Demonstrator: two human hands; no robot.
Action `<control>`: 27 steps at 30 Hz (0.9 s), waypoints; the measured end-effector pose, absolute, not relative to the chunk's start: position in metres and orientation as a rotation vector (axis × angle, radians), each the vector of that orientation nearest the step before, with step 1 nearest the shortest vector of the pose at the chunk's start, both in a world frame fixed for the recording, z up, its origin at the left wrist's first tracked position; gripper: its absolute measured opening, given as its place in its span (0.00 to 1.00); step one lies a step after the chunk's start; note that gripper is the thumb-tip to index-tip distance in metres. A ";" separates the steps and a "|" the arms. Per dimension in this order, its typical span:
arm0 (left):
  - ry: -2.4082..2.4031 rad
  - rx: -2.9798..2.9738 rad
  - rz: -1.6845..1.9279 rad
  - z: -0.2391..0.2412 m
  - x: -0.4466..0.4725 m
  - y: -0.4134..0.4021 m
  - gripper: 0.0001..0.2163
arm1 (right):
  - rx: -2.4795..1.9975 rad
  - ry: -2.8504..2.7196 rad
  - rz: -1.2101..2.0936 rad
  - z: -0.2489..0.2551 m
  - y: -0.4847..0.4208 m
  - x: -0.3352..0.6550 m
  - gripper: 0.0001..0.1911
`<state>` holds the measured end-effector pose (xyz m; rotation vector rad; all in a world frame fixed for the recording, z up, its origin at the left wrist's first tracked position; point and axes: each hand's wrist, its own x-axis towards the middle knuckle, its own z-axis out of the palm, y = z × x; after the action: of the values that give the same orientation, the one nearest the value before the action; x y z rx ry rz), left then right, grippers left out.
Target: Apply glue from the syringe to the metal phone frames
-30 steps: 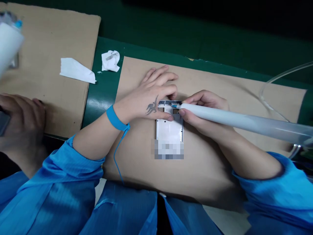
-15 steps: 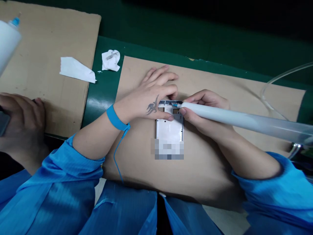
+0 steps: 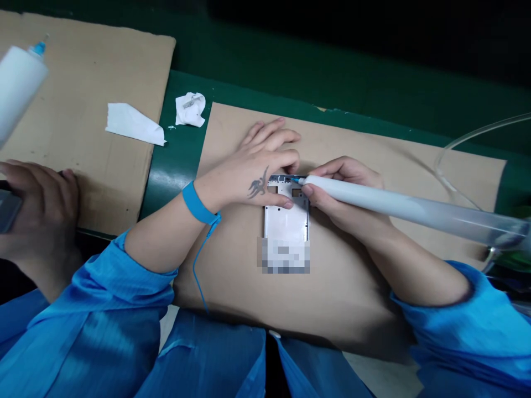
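Observation:
A metal smartphone mid-frame (image 3: 286, 224) lies flat on a cardboard sheet, its lower end pixelated and unreadable. My left hand (image 3: 253, 177) rests over its upper end, with the thumb across the frame and the fingers past its top edge. My right hand (image 3: 344, 188) holds a white dispensing syringe (image 3: 365, 199) like a pen. Its blue nozzle tip (image 3: 295, 180) touches the top edge of the frame. Part of that edge is hidden by my fingers.
A co-worker's hand (image 3: 37, 210) holds a dark object at far left, below a second white syringe (image 3: 19, 83). Crumpled tissues (image 3: 189, 109) and a torn tissue (image 3: 133, 124) lie near a green bench mat (image 3: 174, 188). Clear tubing (image 3: 464, 141) runs from my syringe.
The whole view has shifted slightly. My hands, the syringe and the frame keep their positions relative to one another. The second syringe at upper left has moved slightly right and down.

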<state>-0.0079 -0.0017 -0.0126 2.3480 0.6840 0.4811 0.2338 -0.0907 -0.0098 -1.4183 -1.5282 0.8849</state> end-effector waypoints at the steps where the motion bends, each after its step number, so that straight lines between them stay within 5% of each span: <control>1: 0.680 2.357 0.476 -0.013 -0.008 -0.001 0.28 | -1.415 -1.529 0.883 -0.010 -0.091 0.234 0.16; 27: 0.699 2.440 0.408 -0.010 -0.009 -0.002 0.27 | -1.395 -1.556 0.910 -0.012 -0.090 0.234 0.15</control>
<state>-0.0095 -0.0019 -0.0098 2.4403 0.6994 0.4076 0.2337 -0.0898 -0.0122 -1.3955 -1.5556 0.9104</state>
